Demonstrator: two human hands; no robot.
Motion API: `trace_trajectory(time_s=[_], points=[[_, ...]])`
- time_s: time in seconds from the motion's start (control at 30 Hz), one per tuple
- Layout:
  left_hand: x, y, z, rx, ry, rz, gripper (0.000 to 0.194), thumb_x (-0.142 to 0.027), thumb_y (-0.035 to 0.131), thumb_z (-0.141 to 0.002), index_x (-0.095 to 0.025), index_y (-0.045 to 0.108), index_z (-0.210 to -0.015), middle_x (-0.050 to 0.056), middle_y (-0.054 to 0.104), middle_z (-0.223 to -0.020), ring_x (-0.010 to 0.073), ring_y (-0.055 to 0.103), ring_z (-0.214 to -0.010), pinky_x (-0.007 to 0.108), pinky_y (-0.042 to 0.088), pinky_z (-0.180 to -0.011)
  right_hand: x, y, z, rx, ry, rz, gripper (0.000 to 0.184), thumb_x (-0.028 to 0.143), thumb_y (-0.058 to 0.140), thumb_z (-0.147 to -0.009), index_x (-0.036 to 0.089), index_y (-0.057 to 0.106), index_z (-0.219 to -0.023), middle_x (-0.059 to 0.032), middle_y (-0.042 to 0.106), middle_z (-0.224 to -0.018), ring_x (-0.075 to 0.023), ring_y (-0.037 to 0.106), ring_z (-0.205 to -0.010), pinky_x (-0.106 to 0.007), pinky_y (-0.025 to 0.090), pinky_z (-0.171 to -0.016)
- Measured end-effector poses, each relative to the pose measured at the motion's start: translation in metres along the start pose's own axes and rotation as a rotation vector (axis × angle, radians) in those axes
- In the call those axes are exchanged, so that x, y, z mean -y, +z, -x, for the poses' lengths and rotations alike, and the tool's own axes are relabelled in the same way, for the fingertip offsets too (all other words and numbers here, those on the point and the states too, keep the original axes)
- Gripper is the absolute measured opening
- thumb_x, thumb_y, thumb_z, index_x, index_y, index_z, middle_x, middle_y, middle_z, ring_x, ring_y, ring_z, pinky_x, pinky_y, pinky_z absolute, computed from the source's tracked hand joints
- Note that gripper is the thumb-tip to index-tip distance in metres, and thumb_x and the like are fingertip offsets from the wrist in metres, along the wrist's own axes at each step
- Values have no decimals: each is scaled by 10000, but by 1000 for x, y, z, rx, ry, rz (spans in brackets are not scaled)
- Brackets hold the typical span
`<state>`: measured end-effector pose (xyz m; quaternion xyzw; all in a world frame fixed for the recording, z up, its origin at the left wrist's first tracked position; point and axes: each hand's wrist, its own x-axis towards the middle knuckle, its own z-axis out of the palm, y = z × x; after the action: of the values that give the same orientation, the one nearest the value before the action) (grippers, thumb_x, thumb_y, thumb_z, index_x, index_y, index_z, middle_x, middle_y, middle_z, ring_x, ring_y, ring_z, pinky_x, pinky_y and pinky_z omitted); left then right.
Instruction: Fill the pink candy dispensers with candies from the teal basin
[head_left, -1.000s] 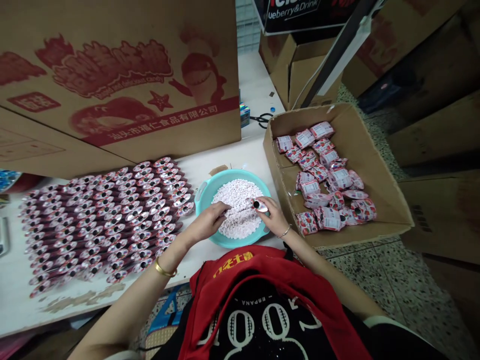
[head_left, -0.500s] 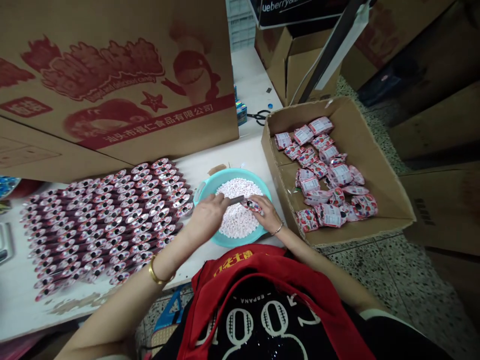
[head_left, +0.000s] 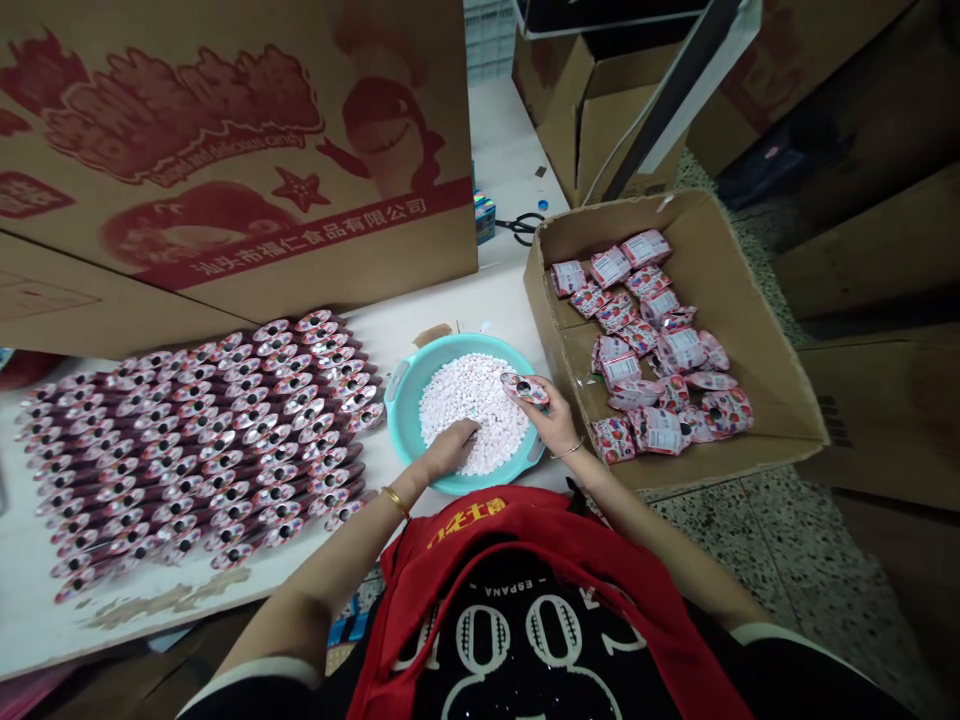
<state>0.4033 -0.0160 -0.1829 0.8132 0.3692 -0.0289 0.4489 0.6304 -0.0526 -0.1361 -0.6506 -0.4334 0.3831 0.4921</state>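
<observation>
A turquoise plastic basin (head_left: 405,425) on the white table holds many small white and pale pink candies (head_left: 457,390). My left hand (head_left: 452,447) is down among the candies at the near side, fingers curled. The small dark scoop it held a moment ago is hidden under the hand and candies. Over the basin's right side, my right hand (head_left: 553,420) grips a small red and white candy pouch (head_left: 525,388) between thumb and fingers. The pouch's round dark opening faces up.
Rows of similar upright pouches (head_left: 225,430) fill the table at left, before a large printed carton (head_left: 247,150). At right, an open cardboard box (head_left: 772,400) holds several pouches. Black scissors (head_left: 517,228) lie behind the basin, beside a blue box (head_left: 484,217).
My left hand has drawn back from the pouch with the scoop and dipped down into the candies. My right hand has moved slightly right and still holds the pouch.
</observation>
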Motion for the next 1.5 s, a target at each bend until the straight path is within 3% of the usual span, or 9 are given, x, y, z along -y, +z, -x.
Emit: trace_trajectory(time_s=[0.23, 0.5, 0.83, 0.93, 1.03, 1.13, 1.23, 1.33, 1.5], points=[[-8, -43, 24, -92, 77, 272, 262, -282, 493, -888, -177, 519, -1127, 76, 611, -1046, 170, 562, -924, 320, 480, -846, 1, -7, -1, 16, -37, 36, 407, 352, 660, -796, 209, 579, -1168, -78, 660, -1149, -213, 632, -1035, -381, 492, -959], [-67, -130, 49, -89, 124, -175, 236, -198, 431, -896, -191, 545, -1103, 78, 609, -1029, 198, 573, -941, 347, 480, -835, 12, 13, 12, 193, -263, 209, 398, 200, 579, -820, 247, 570, -1215, -87, 630, -1222, -243, 578, -1155, -452, 458, -1024], [-137, -131, 48, -92, -9, -637, 248, -81, 385, -874, -168, 614, -907, 112, 589, -864, 245, 570, -854, 364, 483, -709, 10, 27, 16, 264, -332, 187, 376, 165, 554, -834, 237, 568, -1203, -91, 626, -1204, -228, 559, -1176, -441, 447, -1038], [-125, -143, 51, -138, 44, -576, 187, -224, 492, -882, -193, 589, -1039, 106, 591, -1014, 257, 585, -913, 364, 493, -717, 19, 28, 18, 270, -296, 133, 326, 196, 593, -829, 223, 579, -1154, -81, 632, -1156, -212, 580, -1130, -397, 475, -1001], [-99, -140, 45, -190, 154, -415, 421, -395, 594, -837, -225, 505, -1211, 99, 557, -1191, 252, 596, -987, 347, 504, -747, 34, 31, 23, 330, -277, 140, 267, 239, 606, -849, 226, 584, -1116, -47, 640, -1104, -192, 598, -1079, -353, 495, -966], [-81, -123, 32, -163, 227, -254, 329, -370, 557, -864, -221, 524, -1155, 68, 608, -1033, 210, 612, -899, 318, 495, -736, 48, 30, 25, 397, -251, 210, 211, 292, 585, -882, 238, 591, -1086, -12, 652, -1030, -178, 625, -984, -322, 524, -907], [-74, -113, 29, -161, 243, -185, 208, -360, 510, -891, -217, 548, -1036, 39, 604, -912, 177, 594, -807, 294, 477, -710, 57, 2, 17, 360, -299, 289, 308, 389, 606, -868, 237, 580, -1134, -34, 636, -1104, -210, 609, -1036, -344, 520, -922], [-64, -117, 44, -280, 128, -184, 237, -389, 522, -882, -219, 547, -1045, 38, 602, -917, 174, 584, -809, 287, 466, -708, 56, -60, -1, 60, -298, 495, 408, 429, 586, -863, 219, 541, -1210, -111, 585, -1220, -276, 531, -1172, -449, 443, -1007], [-10, -131, 101, -524, -176, -233, 294, -415, 565, -839, -196, 562, -1035, 55, 611, -936, 188, 572, -840, 298, 455, -749, 5, -166, -30, -42, 39, 1113, 545, 522, 680, -738, 111, 570, -1078, -256, 615, -1040, -423, 527, -1102, -590, 409, -882]])
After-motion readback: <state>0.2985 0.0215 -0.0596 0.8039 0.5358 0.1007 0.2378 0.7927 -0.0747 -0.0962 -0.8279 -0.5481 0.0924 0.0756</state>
